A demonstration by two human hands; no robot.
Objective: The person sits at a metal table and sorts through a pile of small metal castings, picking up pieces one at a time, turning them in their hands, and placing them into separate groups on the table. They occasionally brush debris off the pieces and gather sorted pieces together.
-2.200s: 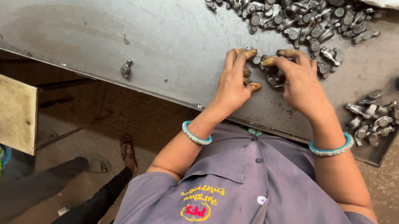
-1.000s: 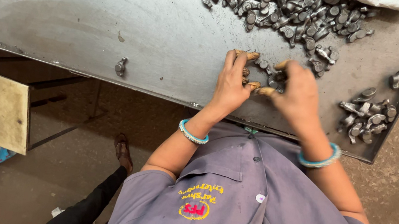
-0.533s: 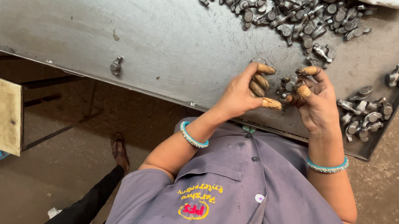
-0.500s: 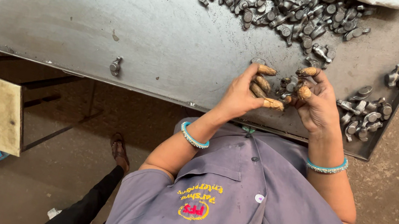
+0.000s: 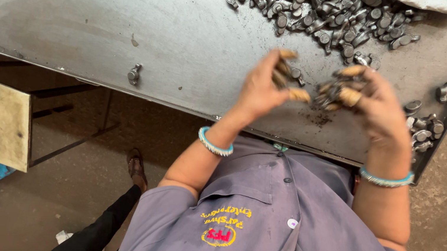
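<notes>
Both hands now lifted off the steel table (image 5: 74, 12) since half a second back: right hand (image 5: 379, 105) curled closed around several small metal parts (image 5: 330, 94), left hand (image 5: 265, 87) half-closed on one or two, large pile (image 5: 319, 9) just beyond.

small grey metal parts (image 5: 333, 95), blurred, between fingers (image 5: 350, 96)
</notes>
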